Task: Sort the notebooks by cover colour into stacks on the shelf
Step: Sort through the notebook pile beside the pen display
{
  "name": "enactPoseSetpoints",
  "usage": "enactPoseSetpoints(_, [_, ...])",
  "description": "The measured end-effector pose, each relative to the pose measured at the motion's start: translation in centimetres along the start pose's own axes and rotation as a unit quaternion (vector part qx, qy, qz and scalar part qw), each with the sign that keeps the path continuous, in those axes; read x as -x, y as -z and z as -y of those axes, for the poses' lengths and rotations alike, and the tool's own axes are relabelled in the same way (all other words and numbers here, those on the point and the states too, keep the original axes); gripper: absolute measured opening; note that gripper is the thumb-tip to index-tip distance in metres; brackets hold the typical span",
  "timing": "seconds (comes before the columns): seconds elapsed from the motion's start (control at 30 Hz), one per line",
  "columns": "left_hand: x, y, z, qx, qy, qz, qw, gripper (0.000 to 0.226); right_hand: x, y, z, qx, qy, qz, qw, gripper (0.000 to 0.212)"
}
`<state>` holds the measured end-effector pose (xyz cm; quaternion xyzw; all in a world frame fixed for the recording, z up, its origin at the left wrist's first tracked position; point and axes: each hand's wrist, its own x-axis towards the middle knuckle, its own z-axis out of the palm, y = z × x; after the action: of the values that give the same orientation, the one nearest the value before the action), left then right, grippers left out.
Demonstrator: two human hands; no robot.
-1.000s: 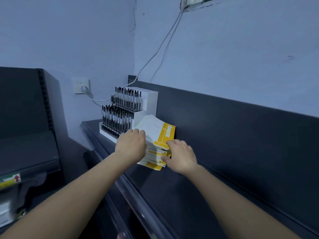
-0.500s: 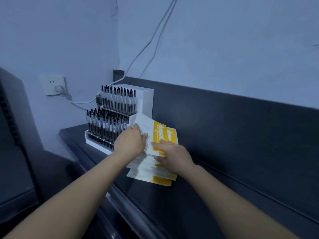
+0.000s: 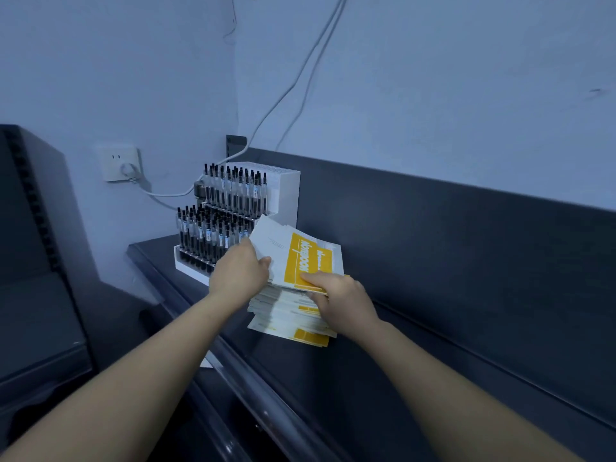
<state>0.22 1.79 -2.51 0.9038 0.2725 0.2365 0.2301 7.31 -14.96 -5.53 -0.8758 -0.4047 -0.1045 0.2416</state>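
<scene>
Dim, cool bluish light fills the corner, soft and even. The wall reads pale blue. The dark shelf shows a faint sheen on its front rail. Yellow notebooks look brightest. Wide-angle distortion bends the edges, and the near forearms look slightly soft.

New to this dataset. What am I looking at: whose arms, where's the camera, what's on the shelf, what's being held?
There is no robot here. A person works bare-handed, and the single camera sits on their head looking forward and down, so both arms enter from the bottom of the picture. On the dark shelf lies a stack of white-and-yellow notebooks. Behind it to the left stands a white pen rack full of black pens. A wall socket sits on the wall beyond. The left hand grips the left edge of a few lifted notebooks, tilted up off the stack. The right hand pinches their near edge at the yellow band.
</scene>
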Motion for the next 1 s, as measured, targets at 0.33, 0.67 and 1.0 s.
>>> enactPoseSetpoints(0.33, [1.5,1.4,-0.3,0.287,0.157,0.077,0.942,0.005,0.8,0.6,0.4,-0.299,-0.238,-0.024,0.924,0.098])
enactPoseSetpoints(0.67, [5.6,0.1,-0.9,0.314,0.138,0.056,0.938,0.029,4.6,2.4,0.9,-0.547,-0.207,0.079,0.807,0.028])
enactPoseSetpoints(1.0, [12.2,-0.9,-2.7,0.314,0.077,0.079,0.943,0.035,10.6,3.7,2.1,-0.422,-0.233,-0.062,0.874,0.04])
